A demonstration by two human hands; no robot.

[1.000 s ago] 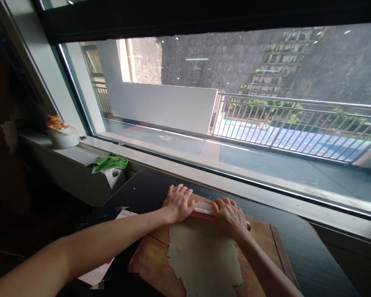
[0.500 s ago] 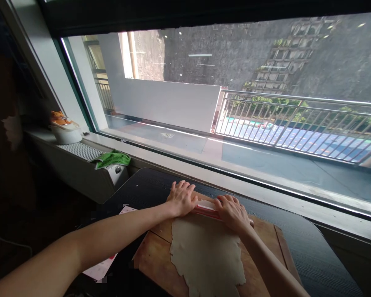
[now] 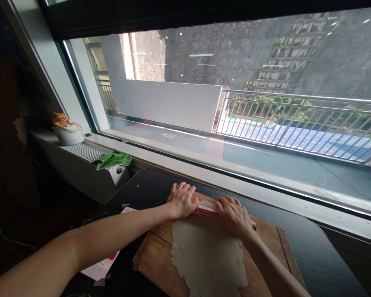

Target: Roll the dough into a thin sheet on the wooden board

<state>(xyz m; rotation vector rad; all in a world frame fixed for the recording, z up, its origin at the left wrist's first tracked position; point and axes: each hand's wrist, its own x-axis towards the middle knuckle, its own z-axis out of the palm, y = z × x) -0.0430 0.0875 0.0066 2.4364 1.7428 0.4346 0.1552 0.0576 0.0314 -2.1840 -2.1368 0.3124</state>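
Note:
A flat, ragged-edged sheet of dough lies on a wooden board, running toward me past the lower edge of the view. Across its far end rests a rolling pin, reddish and pale in its visible middle, with one wooden end showing beside my right wrist. My left hand curves over the pin's left part, fingers pointing away from me. Over the right part my right hand is bent the same way. Both palms hide most of the pin's ends.
The board sits on a dark table against a window sill. Left of it, a pink-white printed sheet lies partly under my left forearm. A green cloth and a white pot with an orange figure stand on the heater.
Hands, rolling pin and dough keep almost the same places. The whole view has shifted very slightly.

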